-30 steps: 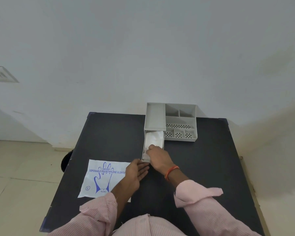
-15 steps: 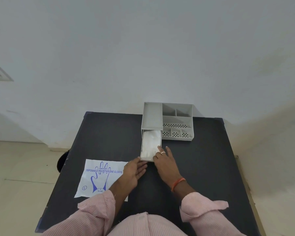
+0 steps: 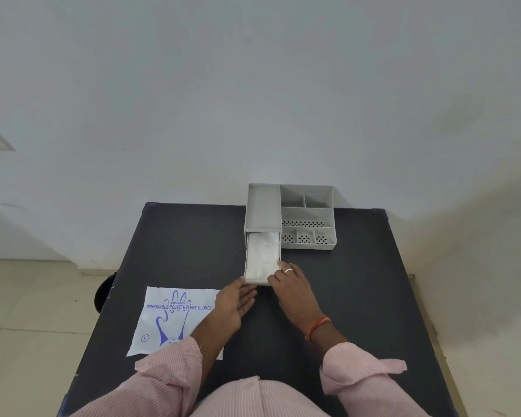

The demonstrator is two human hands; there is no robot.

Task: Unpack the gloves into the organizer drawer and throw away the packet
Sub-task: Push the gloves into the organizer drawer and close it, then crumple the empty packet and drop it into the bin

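Your left hand (image 3: 233,305) lay open, fingers (image 3: 247,296) apart, at the front left corner of the pulled-out drawer (image 3: 260,279). Your right hand (image 3: 292,285) rested flat at its front right corner, fingers loose, gripping nothing. The white gloves (image 3: 263,254) lay inside the drawer of the grey organizer (image 3: 289,215). The flat packet (image 3: 169,319) lay on the black tabletop (image 3: 178,245), partly under your left forearm.
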